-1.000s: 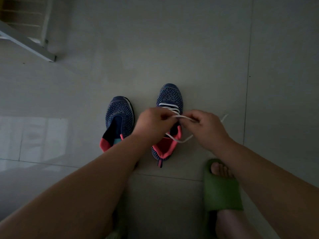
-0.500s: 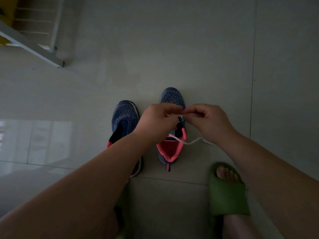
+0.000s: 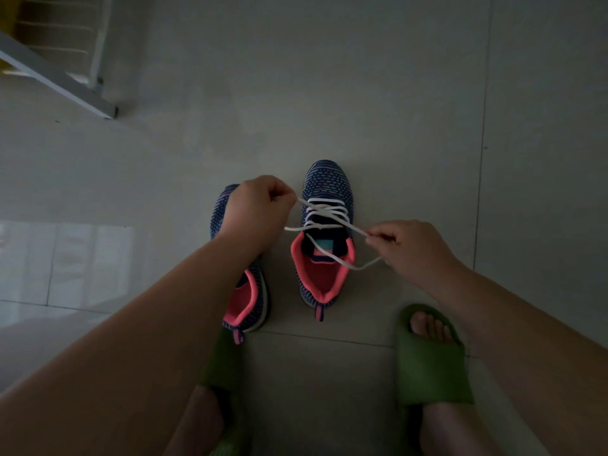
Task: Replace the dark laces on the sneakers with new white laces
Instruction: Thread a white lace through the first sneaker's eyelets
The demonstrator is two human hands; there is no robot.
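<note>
2 navy knit sneakers with coral lining sit toes-away on a grey tiled floor [image 3: 378, 93], side by side near frame centre. The right sneaker [image 3: 327, 232] carries a white lace [image 3: 324, 212] crossed through its eyelets, with both lace ends drawn out sideways. Left hand [image 3: 255, 209], at 9 o'clock of that shoe, is fisted and pinches 1 lace end at its fingertips; it covers the forepart of the left sneaker [image 3: 245, 297], so lacing there cannot be told. Right hand [image 3: 413, 248], at 3 o'clock of the laced shoe, pinches the other strand between thumb and fingers; a slack loop trails across the shoe opening. Green slide sandals [image 3: 431, 366] at 6 o'clock. White metal frame [image 3: 59, 77] at 10 o'clock.
</note>
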